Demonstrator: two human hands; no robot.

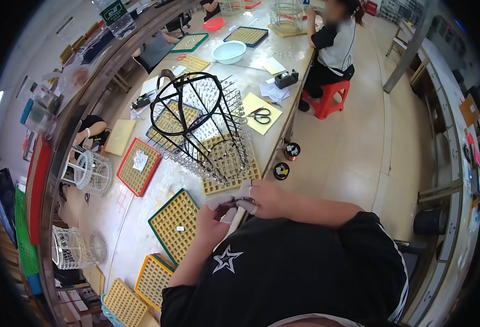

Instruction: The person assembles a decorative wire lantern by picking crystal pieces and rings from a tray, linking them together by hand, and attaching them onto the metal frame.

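Observation:
Both my hands meet close to my body at the table's near edge. My left hand (216, 218) has its fingers bent together, with pale coverings on the fingertips. My right hand (261, 198) touches it from the right, fingers closed in a pinch, with similar coverings. Whatever lies between the fingertips is too small to make out. Just beyond them stands a black wire frame (185, 132) hung with clear beads (240, 131), over a yellow gridded tray (214, 188). A green-edged gridded tray (170, 220) with a small white tag (180, 229) lies left of my left hand.
Scissors (261, 115) rest on yellow paper (255, 103) beyond the frame. A red-edged tray (132, 179) and white beaded frames (94, 173) are at left. A light blue basin (229, 52) sits farther back. A person (335, 41) sits on a red stool (330, 100).

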